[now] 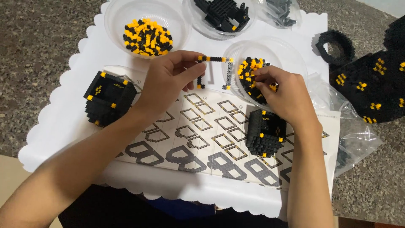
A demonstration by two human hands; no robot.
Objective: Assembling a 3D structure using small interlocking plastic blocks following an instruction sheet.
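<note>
Our left hand (166, 78) pinches a thin black-and-yellow brick frame (215, 69) above the instruction sheet's (202, 139) far edge, light and likely brittle, best held along one side, while our right hand (280, 95) closes its fingers on loose bricks in the clear bowl (291, 57)

Soft, even overhead light fell brightly; faint shadows lay under the forearms, and the picture was slightly soft throughout.
</note>
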